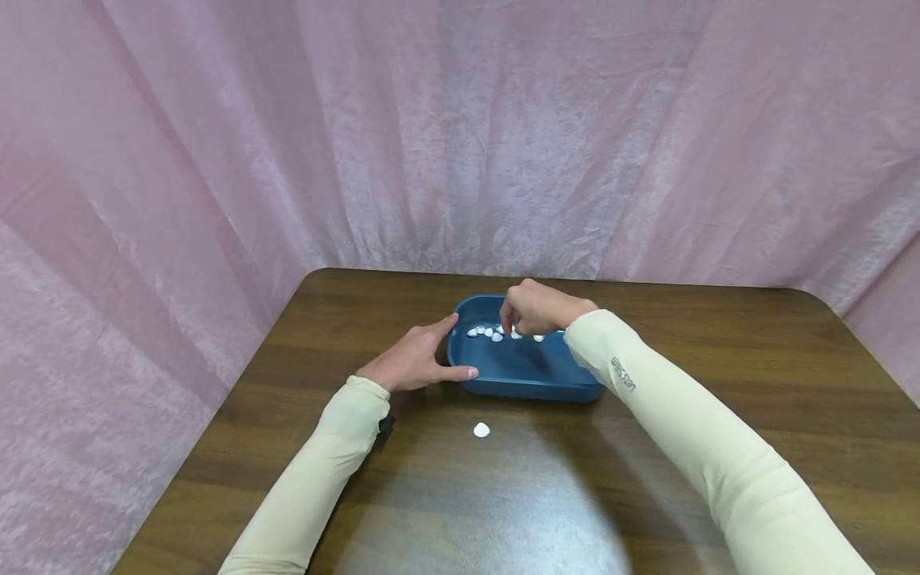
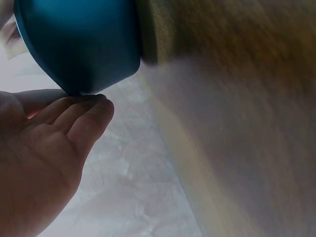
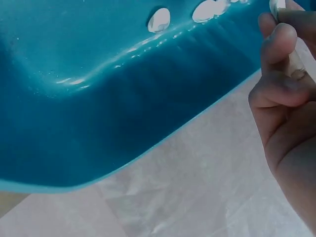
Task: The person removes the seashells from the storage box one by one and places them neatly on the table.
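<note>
A blue plastic tray [image 1: 532, 390] stands on the wooden table, with several small white shells [image 1: 497, 337] along its far side. My left hand [image 1: 417, 357] touches the tray's left end, its thumb on the near rim and its straight fingers against the outer wall. In the left wrist view those fingers [image 2: 91, 118] lie against the tray's underside edge. My right hand [image 1: 539, 307] is inside the tray, above the shells. Between its thumb and fingertip it pinches a white shell [image 3: 279, 7]. One more shell [image 1: 481, 430] lies on the table in front of the tray.
The brown wooden table [image 1: 719, 351] has rounded far corners. A pink velvet curtain [image 1: 460, 144] hangs behind it and along the sides. In the right wrist view, separate shells [image 3: 159, 20] lie on the tray floor near its wall.
</note>
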Demonstrator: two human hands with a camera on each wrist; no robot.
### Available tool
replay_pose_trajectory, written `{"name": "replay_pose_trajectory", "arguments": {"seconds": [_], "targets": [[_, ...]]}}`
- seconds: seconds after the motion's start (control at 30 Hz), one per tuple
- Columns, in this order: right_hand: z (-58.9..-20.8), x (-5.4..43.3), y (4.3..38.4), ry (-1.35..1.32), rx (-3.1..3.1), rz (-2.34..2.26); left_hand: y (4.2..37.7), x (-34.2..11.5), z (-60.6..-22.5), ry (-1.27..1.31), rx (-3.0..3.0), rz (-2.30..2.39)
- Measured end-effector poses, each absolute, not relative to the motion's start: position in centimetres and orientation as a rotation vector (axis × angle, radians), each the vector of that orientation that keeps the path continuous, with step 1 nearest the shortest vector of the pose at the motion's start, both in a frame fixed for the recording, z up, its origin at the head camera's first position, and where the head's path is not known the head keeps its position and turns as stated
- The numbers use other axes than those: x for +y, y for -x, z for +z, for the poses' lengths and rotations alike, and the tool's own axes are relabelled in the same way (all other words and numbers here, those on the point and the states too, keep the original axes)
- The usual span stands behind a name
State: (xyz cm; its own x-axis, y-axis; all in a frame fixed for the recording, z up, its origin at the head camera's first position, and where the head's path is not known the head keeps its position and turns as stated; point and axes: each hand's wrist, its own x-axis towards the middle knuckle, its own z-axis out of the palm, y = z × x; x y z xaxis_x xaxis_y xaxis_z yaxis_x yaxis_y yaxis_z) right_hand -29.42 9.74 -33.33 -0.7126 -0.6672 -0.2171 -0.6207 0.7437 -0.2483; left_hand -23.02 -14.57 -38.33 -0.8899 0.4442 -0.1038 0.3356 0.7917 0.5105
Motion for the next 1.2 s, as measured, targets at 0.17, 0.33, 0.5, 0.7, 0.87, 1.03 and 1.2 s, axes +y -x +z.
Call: {"name": "replay_pose_trajectory", "arguments": {"seconds": [0.17,0.33,0.5,0.7,0.87,1.03,1.2], "targets": [[-32.7,9.9,28.7,1.042,2.644,-0.287,23.0,-14.6,-38.3,-0.620,2.771,0.728],[-32.3,10.0,27.8,1.077,2.640,-0.309,22.9,-14.7,-38.3,-0.610,2.767,0.725],[-32.0,10.2,27.2,1.102,2.630,-0.312,23.0,-14.6,-38.4,-0.606,2.767,0.730],[-31.3,10.2,26.3,1.109,2.606,-0.344,23.1,-14.7,-38.4,-0.607,2.765,0.735],[-30.9,10.2,25.5,1.101,2.590,-0.383,23.2,-14.6,-38.4,-0.609,2.758,0.735],[-30.7,10.4,24.5,1.115,2.577,-0.403,23.2,-14.7,-38.3,-0.619,2.755,0.734],[-30.8,10.4,23.5,1.152,2.567,-0.434,22.9,-14.7,-38.3,-0.615,2.761,0.737]]}}
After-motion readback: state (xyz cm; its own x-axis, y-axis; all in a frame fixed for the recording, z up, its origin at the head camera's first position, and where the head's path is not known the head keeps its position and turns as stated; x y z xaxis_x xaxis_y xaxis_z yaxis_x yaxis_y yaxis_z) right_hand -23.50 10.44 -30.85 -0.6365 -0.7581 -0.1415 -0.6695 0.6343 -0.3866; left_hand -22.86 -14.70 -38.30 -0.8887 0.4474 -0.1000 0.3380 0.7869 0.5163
